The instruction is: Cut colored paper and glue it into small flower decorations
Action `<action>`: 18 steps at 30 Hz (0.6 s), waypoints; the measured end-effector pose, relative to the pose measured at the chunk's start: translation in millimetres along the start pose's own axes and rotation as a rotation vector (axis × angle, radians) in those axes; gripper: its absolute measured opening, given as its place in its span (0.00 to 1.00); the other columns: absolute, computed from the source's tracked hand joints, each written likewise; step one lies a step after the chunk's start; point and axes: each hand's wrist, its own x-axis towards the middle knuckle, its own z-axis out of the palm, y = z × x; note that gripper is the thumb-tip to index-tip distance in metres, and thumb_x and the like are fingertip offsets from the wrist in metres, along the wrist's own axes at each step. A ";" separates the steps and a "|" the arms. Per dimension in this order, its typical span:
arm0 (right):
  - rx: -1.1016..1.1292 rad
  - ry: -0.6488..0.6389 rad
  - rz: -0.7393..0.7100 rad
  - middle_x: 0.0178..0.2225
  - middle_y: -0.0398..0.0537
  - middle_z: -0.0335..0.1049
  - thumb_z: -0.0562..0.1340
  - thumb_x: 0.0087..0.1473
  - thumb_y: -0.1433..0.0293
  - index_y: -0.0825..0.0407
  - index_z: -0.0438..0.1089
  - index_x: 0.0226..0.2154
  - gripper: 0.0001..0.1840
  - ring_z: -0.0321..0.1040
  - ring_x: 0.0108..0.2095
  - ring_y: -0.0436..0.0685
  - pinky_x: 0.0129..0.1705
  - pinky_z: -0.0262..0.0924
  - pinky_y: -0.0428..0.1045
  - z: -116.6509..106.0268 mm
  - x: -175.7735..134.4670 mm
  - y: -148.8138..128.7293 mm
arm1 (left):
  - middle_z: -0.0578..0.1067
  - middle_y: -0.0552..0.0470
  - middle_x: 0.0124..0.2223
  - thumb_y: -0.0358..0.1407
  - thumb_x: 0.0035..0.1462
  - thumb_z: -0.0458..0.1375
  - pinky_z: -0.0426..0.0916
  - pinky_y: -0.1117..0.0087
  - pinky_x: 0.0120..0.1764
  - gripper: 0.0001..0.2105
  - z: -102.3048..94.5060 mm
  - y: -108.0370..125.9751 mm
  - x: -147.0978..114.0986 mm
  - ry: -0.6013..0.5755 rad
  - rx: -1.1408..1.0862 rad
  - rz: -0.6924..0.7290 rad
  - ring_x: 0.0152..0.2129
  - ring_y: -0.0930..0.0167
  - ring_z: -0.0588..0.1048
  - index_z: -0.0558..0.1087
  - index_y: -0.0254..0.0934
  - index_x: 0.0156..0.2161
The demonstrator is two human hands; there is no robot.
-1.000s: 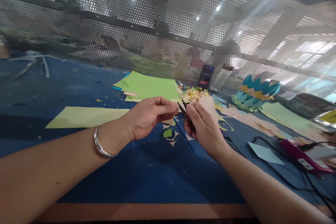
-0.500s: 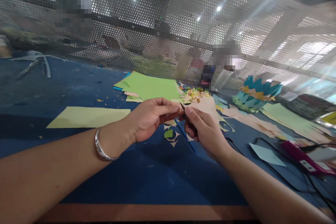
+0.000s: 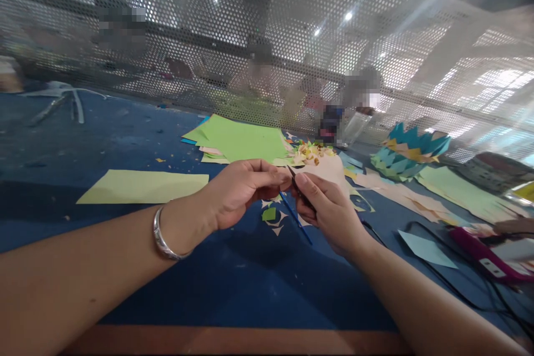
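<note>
In the right hand (image 3: 327,200), scissors (image 3: 293,176) point forward; slanting left.

Blue table (image 3: 233,289): yellow paper strip (image 3: 144,187), green sheets (image 3: 246,139), scraps (image 3: 269,214), purple power strip (image 3: 484,258).

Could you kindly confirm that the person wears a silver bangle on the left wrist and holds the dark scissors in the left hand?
Not quite: the dark scissors are in the right hand, not in the left hand, as the head view shows. The silver bangle is indeed on the left wrist.
</note>
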 end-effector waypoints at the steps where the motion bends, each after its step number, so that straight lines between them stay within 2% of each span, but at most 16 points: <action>1: -0.005 -0.005 0.000 0.16 0.34 0.49 0.58 0.63 0.48 0.51 0.62 0.28 0.25 0.43 0.17 0.45 0.18 0.38 0.43 -0.5 0.1 0.0 | 0.80 0.48 0.34 0.31 0.45 0.73 0.68 0.68 0.43 0.11 0.0 0.0 0.0 0.002 -0.001 0.002 0.33 0.71 0.77 0.74 0.32 0.25; 18: -0.026 -0.009 0.003 0.18 0.34 0.47 0.59 0.63 0.49 0.51 0.62 0.27 0.24 0.42 0.18 0.44 0.18 0.37 0.44 -2.6 -0.1 -1.3 | 0.79 0.48 0.34 0.32 0.46 0.73 0.68 0.65 0.45 0.10 -1.1 1.3 -1.3 -0.009 0.049 0.004 0.32 0.71 0.76 0.75 0.32 0.26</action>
